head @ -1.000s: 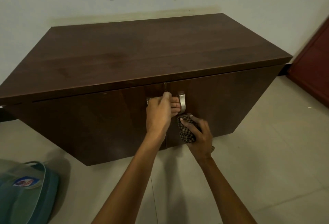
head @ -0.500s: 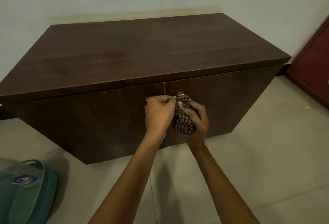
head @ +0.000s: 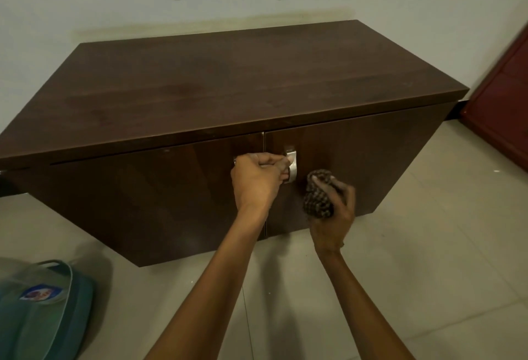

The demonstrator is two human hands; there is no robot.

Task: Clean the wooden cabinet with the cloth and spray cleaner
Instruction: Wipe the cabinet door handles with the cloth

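A low dark wooden cabinet [head: 223, 85] with two front doors stands against the wall. My left hand [head: 255, 181] is closed around the metal handles at the seam between the doors; part of the right door's handle [head: 292, 161] shows beside my fingers. My right hand [head: 333, 213] grips a bunched brown checkered cloth [head: 317, 196] and holds it against the right door, just right of that handle. No spray cleaner is visible.
A teal bucket [head: 43, 311] with a label and a wire handle sits on the tiled floor at lower left. A reddish-brown panel [head: 505, 93] leans by the wall at the right. Pale floor tiles [head: 428, 259] spread in front of the cabinet.
My right hand has carried the cloth from the right handle out to the right and slightly down onto the door face. My left hand has stayed on the handles.
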